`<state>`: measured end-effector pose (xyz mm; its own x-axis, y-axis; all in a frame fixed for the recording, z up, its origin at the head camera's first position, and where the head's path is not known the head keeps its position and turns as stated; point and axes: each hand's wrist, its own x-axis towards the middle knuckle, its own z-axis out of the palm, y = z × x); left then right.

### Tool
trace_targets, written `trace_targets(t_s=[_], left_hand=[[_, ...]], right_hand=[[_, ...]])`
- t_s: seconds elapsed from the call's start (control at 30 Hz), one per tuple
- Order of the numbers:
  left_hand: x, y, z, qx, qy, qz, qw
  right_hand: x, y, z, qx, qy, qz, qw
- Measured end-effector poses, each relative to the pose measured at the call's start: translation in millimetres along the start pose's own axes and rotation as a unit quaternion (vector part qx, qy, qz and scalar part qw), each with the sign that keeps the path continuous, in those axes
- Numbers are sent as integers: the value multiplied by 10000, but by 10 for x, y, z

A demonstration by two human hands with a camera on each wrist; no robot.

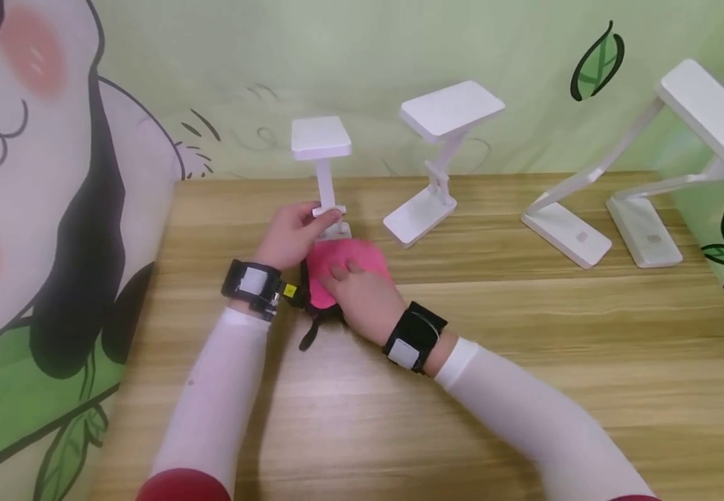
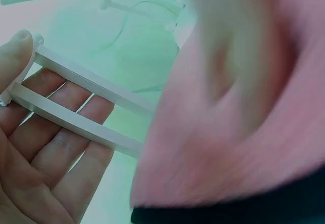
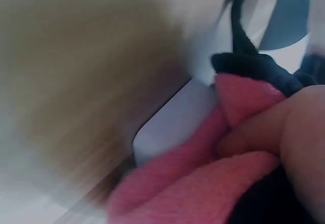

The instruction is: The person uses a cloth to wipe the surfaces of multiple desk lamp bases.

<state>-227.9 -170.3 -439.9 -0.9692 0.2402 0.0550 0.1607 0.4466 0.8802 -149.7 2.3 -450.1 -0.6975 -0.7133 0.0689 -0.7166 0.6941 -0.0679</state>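
Note:
My left hand (image 1: pixel 287 236) grips a small white desk lamp (image 1: pixel 324 184) at the hinge of its stem. In the left wrist view, the thumb lies over that hinge, and the two thin arms (image 2: pixel 76 120) of the stem run across the fingers. My right hand (image 1: pixel 371 303) holds a fuzzy pink cloth (image 1: pixel 362 254) with black trim and a black loop over the lamp's base. In the right wrist view, a digit pushes into a fold of the cloth, and the rounded white base (image 3: pixel 170 120) shows beside it. The cloth hides most of that base.
A second white lamp (image 1: pixel 420 212) stands just to the right. Two larger white lamps (image 1: pixel 567 229) (image 1: pixel 644 233) stand at the far right. All are on a wood-grain table (image 1: pixel 462 306), against a pale green wall (image 1: pixel 224 62) with panda and leaf drawings.

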Motion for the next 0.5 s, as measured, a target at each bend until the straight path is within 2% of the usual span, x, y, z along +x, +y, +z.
trace_targets(t_s=[0.13, 0.23, 0.4, 0.5], left_hand=[[8, 1, 14, -62, -22, 39, 10000], [11, -7, 23, -102, -55, 43, 9999], [19, -21, -11, -195, -80, 72, 9998], [23, -18, -32, -156, -129, 32, 9998]], right_hand=[[232, 103, 92, -72, 460, -8, 9989], [286, 126, 110, -43, 574, 58, 9983], [176, 64, 92, -38, 619, 45, 9981], [22, -4, 40, 115, 214, 102, 9997]])
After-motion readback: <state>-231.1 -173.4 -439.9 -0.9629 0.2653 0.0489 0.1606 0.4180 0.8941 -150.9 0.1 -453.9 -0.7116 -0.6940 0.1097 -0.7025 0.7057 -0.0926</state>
